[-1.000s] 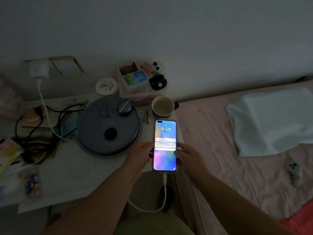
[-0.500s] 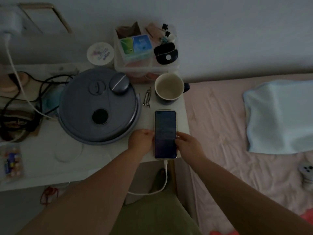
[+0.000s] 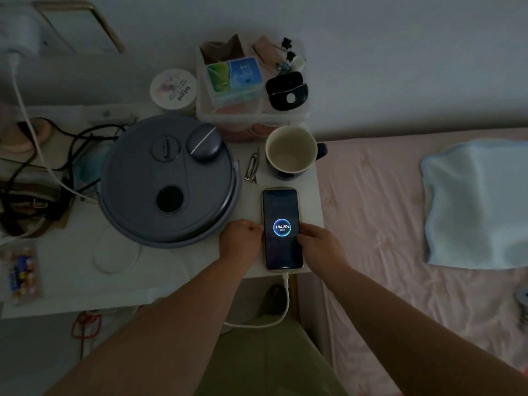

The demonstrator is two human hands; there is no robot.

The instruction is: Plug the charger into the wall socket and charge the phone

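The phone (image 3: pixel 281 207) lies flat near the front right corner of the white bedside table (image 3: pixel 160 281). Its dark screen shows a ring with 94.30%. A white cable (image 3: pixel 281 312) is plugged into the phone's near end and loops down below the table edge. The white charger (image 3: pixel 17 32) sits in the wall socket at the far left, its cable (image 3: pixel 28 130) running down across the table. My left hand (image 3: pixel 241 238) grips the phone's left edge. My right hand (image 3: pixel 318 244) holds the right edge, thumb on the screen.
A round grey lidded appliance (image 3: pixel 168 181) fills the table's middle. A mug (image 3: pixel 291 151), a hair clip (image 3: pixel 253 170), a round tin (image 3: pixel 173 91) and a clear box (image 3: pixel 251 87) of small items stand behind the phone. Black cables (image 3: pixel 57 155) tangle at left. A bed (image 3: pixel 385 224) with a blue towel (image 3: pixel 477 204) lies right.
The phone went from held up with a lit lock screen to lying flat on the table. Its screen went dark, then lit with a charging ring. Both hands stay on its edges.
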